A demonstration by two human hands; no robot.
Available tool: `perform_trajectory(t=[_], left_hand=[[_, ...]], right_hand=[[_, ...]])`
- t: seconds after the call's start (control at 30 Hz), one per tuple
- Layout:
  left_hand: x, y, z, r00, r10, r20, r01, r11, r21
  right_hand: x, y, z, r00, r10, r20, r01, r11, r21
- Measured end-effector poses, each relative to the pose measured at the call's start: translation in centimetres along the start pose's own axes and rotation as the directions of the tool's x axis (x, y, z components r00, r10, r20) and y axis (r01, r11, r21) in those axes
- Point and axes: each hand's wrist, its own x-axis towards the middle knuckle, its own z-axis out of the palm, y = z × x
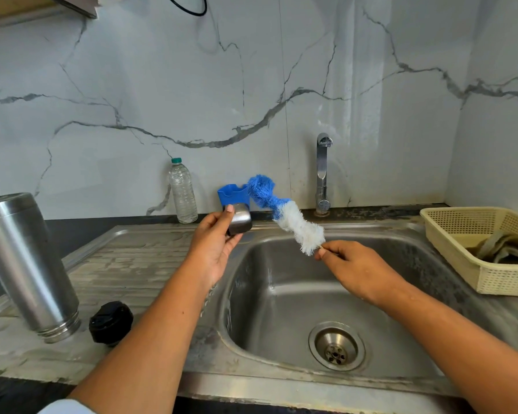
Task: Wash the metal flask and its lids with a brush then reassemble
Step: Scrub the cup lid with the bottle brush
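head view: left hand (213, 246) grips the metal lid (240, 222) over the sink (281, 276) edge; right hand (356, 267) pinches the brush (284, 215) by what seems its handle tip. that light pinch could let the brush twist or drop. flask (27, 264) and black lid (110, 322) sit beside the sink.

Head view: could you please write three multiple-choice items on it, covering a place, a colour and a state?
1. Where is the metal flask? A. in the basin B. mouth down on the drainboard C. in the basket
2. What colours are the bristles of the brush? A. blue and white B. green and yellow C. black
3. What is the left hand doing? A. hanging empty B. holding the metal cap C. turning the tap
1 B, its threaded mouth rests there beside the black lid; 2 A, blue tip, white nearer the right hand; 3 B, it grips the cap.
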Motion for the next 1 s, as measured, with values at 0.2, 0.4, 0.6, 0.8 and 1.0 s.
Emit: perform_trajectory(t=[0.2, 0.4, 0.6, 0.8, 1.0], left_hand=[[0.2, -0.5, -0.4, 0.973, 0.206, -0.105, -0.165, 0.936, 0.309], [0.9, -0.5, -0.9, 0.981, 0.137, -0.141, -0.126, 0.988, 0.085], [0.9, 0.3, -1.4, 0.98, 0.008, -0.201, -0.026, 0.996, -0.087], [0.6, 0.9, -1.9, 0.961, -0.103, -0.257, 0.062, 0.985, -0.161], [0.7, 0.9, -2.1, 0.969, -0.159, -0.191, 0.092, 0.943, -0.319]], right_hand=[[0.2, 0.2, -0.5, 0.997, 0.017, -0.081, -0.016, 1.0, 0.012], [0.1, 0.0, -0.4, 0.991, 0.016, -0.131, -0.035, 0.989, -0.145], [0.1, -0.6, -0.2, 0.98, 0.006, -0.2, -0.062, 0.959, -0.278], [0.8, -1.2, -0.4, 0.962, -0.058, -0.266, -0.068, 0.895, -0.441], [4.3, -6.7, -1.8, 0.944, -0.227, -0.24, 0.0, 0.727, -0.687]])
